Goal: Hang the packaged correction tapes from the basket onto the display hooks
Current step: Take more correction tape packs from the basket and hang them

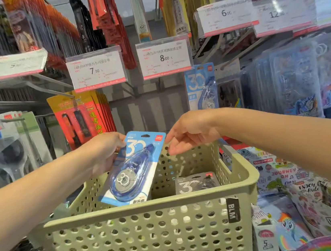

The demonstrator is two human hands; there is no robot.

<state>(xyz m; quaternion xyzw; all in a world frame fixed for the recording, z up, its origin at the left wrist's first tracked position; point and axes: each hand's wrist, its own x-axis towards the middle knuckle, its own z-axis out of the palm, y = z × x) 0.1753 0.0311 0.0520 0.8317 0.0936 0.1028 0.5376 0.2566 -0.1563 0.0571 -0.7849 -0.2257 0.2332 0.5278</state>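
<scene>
1. Display wall [150,110] at 12 o'clock: rows of hooks loaded with other stationery, plus a bare grey gap under the 7.90 and 8.00 price tags [163,57]. Likely the spot for the stock, though the empty hook itself too hard to make out.
2. Green perforated basket [150,211] at 6 o'clock, close to the camera, rim level, resting among cartoon-printed packets at 4 o'clock.
3. Already hung, by the look of it: one blue packaged tape [201,87] at 1 o'clock, upright on a hook just right of the 8.00 tag. Only one visible there, so early in the job, judged from the wall.
4. Blue correction tape pack [133,169] at centre, tilted with its hang hole toward 1 o'clock, lower end dipping inside the basket, top end raised above the far rim. Not yet on any hook.
5. Grey correction tape pack [196,183] lying flat on the basket floor at 5 o'clock of the blue one. Left to do, along with anything hidden beneath it.
6. Left hand [105,152] at 9 o'clock of the blue pack, clasping its upper left edge, fingers behind the card.
7. Right hand [190,132] at 2 o'clock of the pack, relaxed and holding nothing, fingertips just beside the top corner; contact impossible to confirm.
</scene>
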